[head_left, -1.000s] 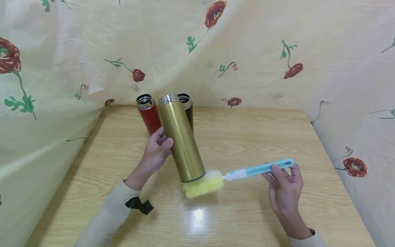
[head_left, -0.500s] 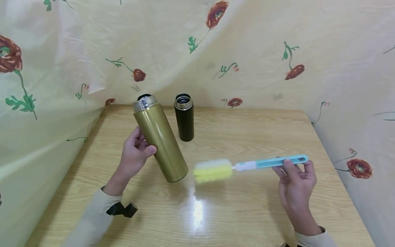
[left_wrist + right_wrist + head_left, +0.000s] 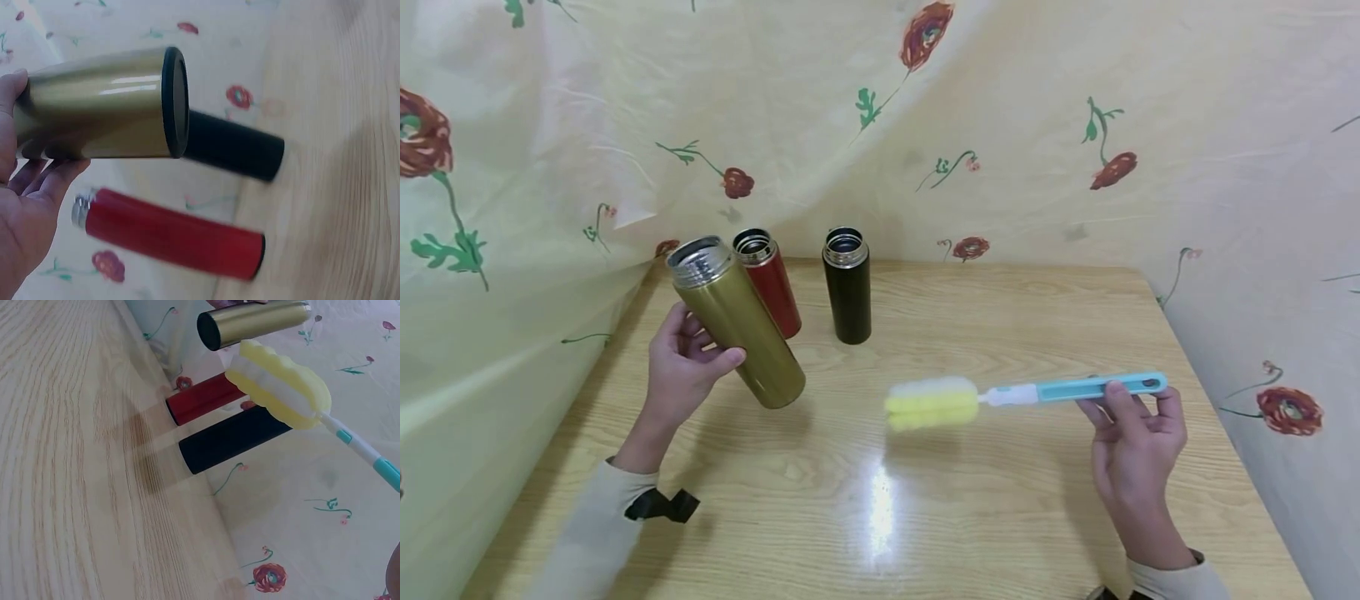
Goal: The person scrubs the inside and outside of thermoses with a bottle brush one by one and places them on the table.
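My left hand grips a gold thermos flask around its side, held tilted above the table with its lidless steel mouth up and to the left. In the left wrist view the flask's dark base faces the table. My right hand pinches the blue handle of a bottle brush near its end. The brush's yellow and white sponge head points left, in the air over the middle of the table. A gap separates the sponge from the gold flask.
A red flask and a black flask stand upright and lidless at the back of the wooden table. The gold flask partly overlaps the red one in the head view. Flowered cloth hangs behind and at both sides.
The left hand has carried the gold flask to the left, away from in front of the black one. The right hand has shifted right with the brush, so sponge and flask are now farther apart.
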Tool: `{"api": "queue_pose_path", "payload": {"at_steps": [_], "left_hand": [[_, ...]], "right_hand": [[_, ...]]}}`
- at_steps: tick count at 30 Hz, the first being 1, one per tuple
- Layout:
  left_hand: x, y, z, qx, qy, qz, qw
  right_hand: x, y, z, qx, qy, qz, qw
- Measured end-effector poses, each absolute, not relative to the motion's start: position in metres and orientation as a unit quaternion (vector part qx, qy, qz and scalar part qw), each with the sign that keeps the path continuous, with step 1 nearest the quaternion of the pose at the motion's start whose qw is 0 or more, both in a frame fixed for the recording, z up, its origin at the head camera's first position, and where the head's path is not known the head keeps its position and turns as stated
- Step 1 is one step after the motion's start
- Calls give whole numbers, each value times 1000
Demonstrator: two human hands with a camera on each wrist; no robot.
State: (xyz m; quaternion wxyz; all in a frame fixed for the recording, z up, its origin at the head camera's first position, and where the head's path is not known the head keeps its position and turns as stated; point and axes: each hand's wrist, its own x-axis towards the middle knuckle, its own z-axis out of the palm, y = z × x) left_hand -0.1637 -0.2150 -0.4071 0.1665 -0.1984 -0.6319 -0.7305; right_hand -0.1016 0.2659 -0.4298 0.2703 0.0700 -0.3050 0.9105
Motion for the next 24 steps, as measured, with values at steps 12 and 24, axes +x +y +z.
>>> {"api": "queue_pose_path", "payload": {"at_steps": [12, 24], "left_hand": [[-176, -244, -415, -114, -690, -671, 244], [-213, -267, -430, -23, -757, -608, 239]], "right_hand": [[-104, 273, -429, 76, -307, 909, 273], [-102, 275, -430, 39, -354, 884, 302]]}}
